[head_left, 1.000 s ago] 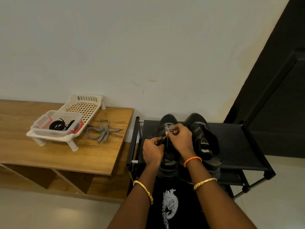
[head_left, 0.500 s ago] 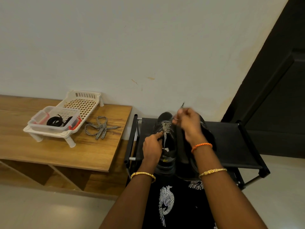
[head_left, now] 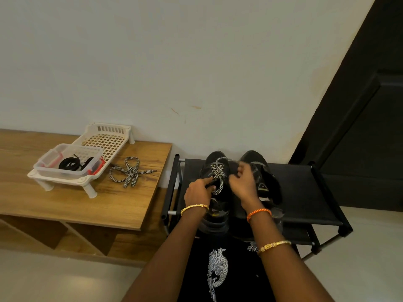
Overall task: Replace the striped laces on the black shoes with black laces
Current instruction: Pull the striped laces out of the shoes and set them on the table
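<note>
Two black shoes stood side by side on the black shoe rack [head_left: 305,192], and the left shoe [head_left: 216,162] still wore its striped lace [head_left: 218,175] while the right shoe [head_left: 259,168] had none. The left hand [head_left: 199,192] pinched the lace low on that shoe; the right hand [head_left: 244,184], fingers curled, worked beside it, though I could not tell what it held. On the wooden tabletop [head_left: 65,203], a loose striped lace [head_left: 130,173] lay beside a white basket [head_left: 109,140] carrying a clear tub [head_left: 54,171] of black laces [head_left: 69,164].
</note>
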Available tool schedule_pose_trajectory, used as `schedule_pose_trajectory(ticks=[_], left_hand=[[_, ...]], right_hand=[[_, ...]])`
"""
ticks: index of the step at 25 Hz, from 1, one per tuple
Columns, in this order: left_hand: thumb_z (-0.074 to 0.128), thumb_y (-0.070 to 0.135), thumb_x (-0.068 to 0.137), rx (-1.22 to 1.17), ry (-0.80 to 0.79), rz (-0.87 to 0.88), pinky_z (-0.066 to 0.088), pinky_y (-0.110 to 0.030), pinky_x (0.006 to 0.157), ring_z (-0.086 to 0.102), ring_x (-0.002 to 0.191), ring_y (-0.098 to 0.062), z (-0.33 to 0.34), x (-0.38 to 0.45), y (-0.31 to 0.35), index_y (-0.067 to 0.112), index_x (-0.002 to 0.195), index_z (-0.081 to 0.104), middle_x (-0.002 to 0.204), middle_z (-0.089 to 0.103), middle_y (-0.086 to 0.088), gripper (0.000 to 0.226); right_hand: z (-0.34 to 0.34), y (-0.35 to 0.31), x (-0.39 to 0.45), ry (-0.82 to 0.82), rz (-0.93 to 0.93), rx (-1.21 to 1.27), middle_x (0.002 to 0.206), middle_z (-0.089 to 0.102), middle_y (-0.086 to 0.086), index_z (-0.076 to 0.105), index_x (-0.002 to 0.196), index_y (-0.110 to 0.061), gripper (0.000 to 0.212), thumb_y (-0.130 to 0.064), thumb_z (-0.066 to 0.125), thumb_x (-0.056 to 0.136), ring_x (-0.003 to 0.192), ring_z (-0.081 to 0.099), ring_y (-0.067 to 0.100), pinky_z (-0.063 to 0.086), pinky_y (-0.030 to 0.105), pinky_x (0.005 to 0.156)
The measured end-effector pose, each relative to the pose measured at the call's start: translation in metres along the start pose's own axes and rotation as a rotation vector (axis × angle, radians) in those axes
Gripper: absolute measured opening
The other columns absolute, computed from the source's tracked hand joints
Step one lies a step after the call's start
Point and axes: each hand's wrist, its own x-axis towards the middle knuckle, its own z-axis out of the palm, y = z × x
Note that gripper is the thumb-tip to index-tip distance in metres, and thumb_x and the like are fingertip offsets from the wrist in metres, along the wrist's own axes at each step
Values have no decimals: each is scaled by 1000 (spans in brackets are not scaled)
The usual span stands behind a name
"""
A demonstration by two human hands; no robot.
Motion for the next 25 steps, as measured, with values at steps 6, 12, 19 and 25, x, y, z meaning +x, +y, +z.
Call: schedule_pose_trajectory(ticks=[6,12,19,25], left_hand=[[60,24,91,67,8,113,52,-36,80,64,93,-26,-9,14,13,8,103,70,100,69,-11,22],[53,12,88,-166,-111,-20,39,-33,64,45,65,-18,-14,24,31,9,67,50,70,49,-7,22],[46,15,83,-1017,-87,-202,35,-32,78,47,82,-14,-116,40,80,18,65,49,85,58,0,19],[51,13,89,-473,198,-91,38,-24,63,51,78,-18,-163,54,79,10,76,58,84,57,-4,15]], right_hand=[[14,29,-9,-68,-11,-299,120,54,15,55,112,-10,29,-10,62,84,105,57,27,49,43,93],[25,20,-7,-22,42,-553,128,42,17,42,119,-10,34,-17,53,87,117,43,35,45,44,90],[31,22,-7,20,36,-613,136,38,19,35,131,-10,51,-15,58,85,125,39,37,44,45,94],[27,22,-10,77,-111,-558,125,46,15,47,121,-9,35,-19,57,89,117,45,33,46,43,92]])
